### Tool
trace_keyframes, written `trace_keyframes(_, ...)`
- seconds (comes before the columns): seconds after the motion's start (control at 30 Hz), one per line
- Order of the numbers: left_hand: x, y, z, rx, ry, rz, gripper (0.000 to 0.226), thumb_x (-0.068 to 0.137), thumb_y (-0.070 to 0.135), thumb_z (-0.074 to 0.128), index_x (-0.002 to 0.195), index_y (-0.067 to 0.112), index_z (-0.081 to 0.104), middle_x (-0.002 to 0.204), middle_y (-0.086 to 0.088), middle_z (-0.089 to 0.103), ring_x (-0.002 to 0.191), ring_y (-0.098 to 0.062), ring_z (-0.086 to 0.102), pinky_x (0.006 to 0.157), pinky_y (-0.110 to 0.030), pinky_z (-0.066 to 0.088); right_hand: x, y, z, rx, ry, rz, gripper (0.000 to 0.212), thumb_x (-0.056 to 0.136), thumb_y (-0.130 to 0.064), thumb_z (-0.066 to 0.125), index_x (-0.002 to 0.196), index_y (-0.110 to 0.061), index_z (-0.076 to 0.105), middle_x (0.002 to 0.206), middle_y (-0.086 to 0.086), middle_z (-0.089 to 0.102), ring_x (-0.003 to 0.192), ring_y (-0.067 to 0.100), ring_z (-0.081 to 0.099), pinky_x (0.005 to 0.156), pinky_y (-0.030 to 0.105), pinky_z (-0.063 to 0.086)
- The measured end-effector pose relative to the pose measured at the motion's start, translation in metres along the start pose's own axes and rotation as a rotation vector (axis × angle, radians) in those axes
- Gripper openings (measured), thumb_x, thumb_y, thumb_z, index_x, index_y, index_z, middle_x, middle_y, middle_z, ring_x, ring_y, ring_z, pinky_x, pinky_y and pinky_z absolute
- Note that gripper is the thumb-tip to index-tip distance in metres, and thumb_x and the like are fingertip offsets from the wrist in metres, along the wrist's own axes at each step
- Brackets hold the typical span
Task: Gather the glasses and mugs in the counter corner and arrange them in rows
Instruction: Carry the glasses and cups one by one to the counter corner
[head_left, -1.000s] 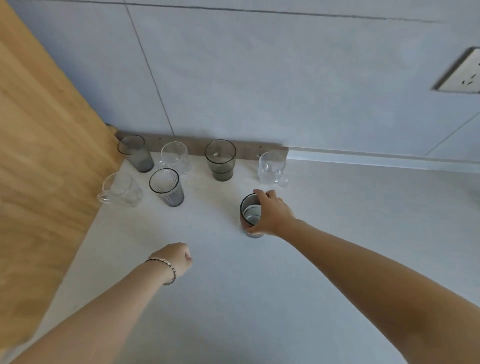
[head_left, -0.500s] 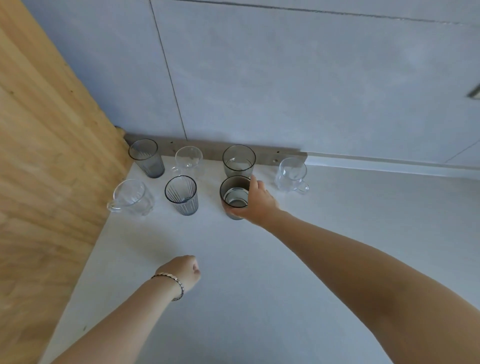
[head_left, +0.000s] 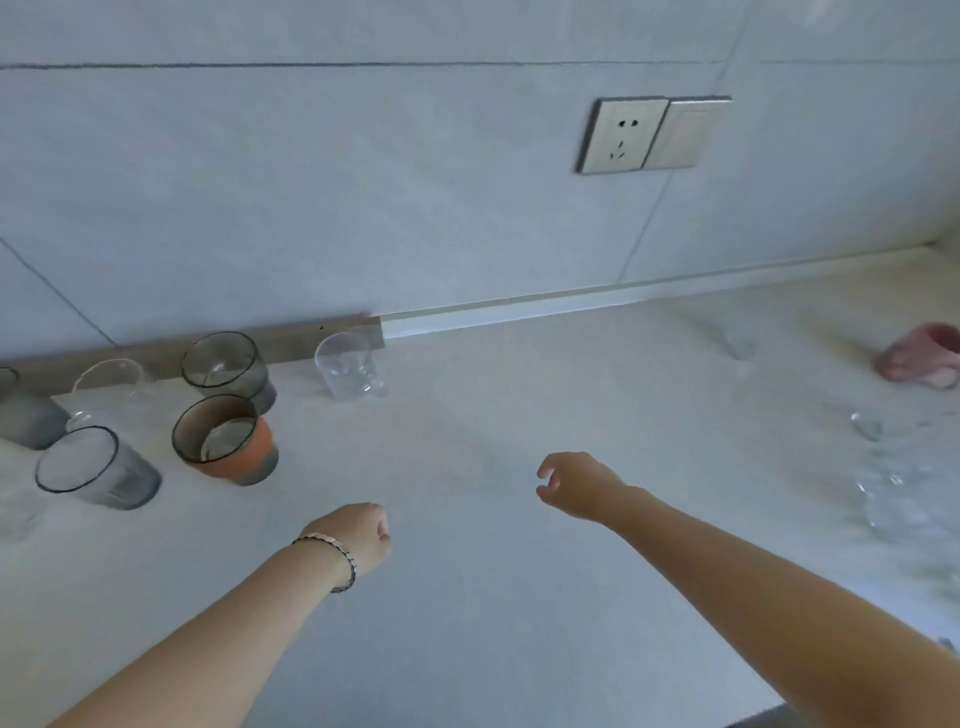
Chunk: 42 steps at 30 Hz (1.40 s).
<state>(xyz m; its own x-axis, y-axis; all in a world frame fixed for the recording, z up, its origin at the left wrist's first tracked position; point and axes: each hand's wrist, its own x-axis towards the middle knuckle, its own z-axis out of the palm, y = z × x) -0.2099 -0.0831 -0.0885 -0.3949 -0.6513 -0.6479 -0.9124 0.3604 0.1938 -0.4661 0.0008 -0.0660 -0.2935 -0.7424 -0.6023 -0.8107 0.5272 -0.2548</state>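
Several glasses stand in two rows at the counter's far left corner. The smoky glass (head_left: 224, 439) with water in it stands in the front row, in front of another smoky glass (head_left: 226, 368). A ribbed grey glass (head_left: 93, 467) is to its left and a clear mug (head_left: 347, 366) is at the back right. My right hand (head_left: 579, 484) hovers empty over the counter, fingers loosely curled apart, well right of those glasses. My left hand (head_left: 361, 535), with a bracelet at the wrist, is closed in a fist above the counter. Blurred clear glassware (head_left: 906, 493) sits at the right.
A pink mug (head_left: 919, 354) lies on its side at the far right. A wall socket (head_left: 623, 134) and a switch plate are on the tiled wall. The pale counter (head_left: 493, 597) stretches between the two groups.
My right hand let go of the smoky glass in the front row and drew back to the right. The view swung right, bringing the socket, pink mug and more glassware into sight.
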Motion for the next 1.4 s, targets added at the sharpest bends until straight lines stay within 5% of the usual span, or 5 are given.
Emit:
trace_keyframes(0.37,0.025,0.269,0.037,0.109,0.005,0.162,0.008,0.093,0.023,0.040,0.091,0.025,0.047,0.122,0.000,0.060,0.112,-0.020,0.058,0.094,-0.030,0.045,-0.076,0.299,-0.072,0.078,0.296,0.244,0.033,0.091,-0.025,0.054,0.123,-0.017,0.057,0.131,0.005,0.052,0.123,0.022,0.049,0.103,0.031,0.040)
trace_keyframes(0.5,0.026,0.322,0.053,0.133,-0.018,0.189,0.007,0.093,0.024,0.041,0.091,0.024,0.048,0.121,-0.001,0.060,0.112,-0.020,0.058,0.093,-0.029,0.045,-0.094,0.373,-0.096,0.081,0.407,0.416,0.054,0.088,-0.031,0.058,0.137,-0.015,0.043,0.139,0.012,0.041,0.130,0.029,0.040,0.106,0.038,0.037)
trace_keyframes(0.67,0.030,0.342,0.067,0.147,-0.027,0.175,0.014,0.091,0.024,0.043,0.079,0.028,0.047,0.110,0.002,0.061,0.108,-0.020,0.060,0.091,-0.029,0.046,-0.090,0.417,-0.089,0.180,0.274,0.534,0.095,0.076,-0.045,0.071,0.147,-0.015,0.015,0.142,0.016,0.032,0.130,0.037,0.039,0.103,0.044,0.039)
trace_keyframes(1.03,0.024,0.288,0.068,0.056,-0.006,0.010,0.024,0.089,0.021,0.043,0.067,0.029,0.042,0.095,0.004,0.057,0.096,-0.019,0.060,0.089,-0.028,0.047,-0.066,0.399,-0.076,0.192,0.335,0.464,0.085,0.070,-0.031,0.077,0.138,-0.017,0.030,0.130,0.013,0.040,0.117,0.035,0.050,0.087,0.038,0.047)
trace_keyframes(1.4,-0.017,0.164,0.056,-0.080,0.039,-0.219,0.014,0.092,0.018,0.039,0.081,0.022,0.048,0.116,-0.005,0.063,0.098,-0.021,0.057,0.091,-0.028,0.045,-0.033,0.196,-0.051,0.075,0.152,-0.021,0.085,0.068,-0.038,0.076,0.138,-0.026,0.030,0.127,0.005,0.043,0.114,0.027,0.055,0.088,0.033,0.048)
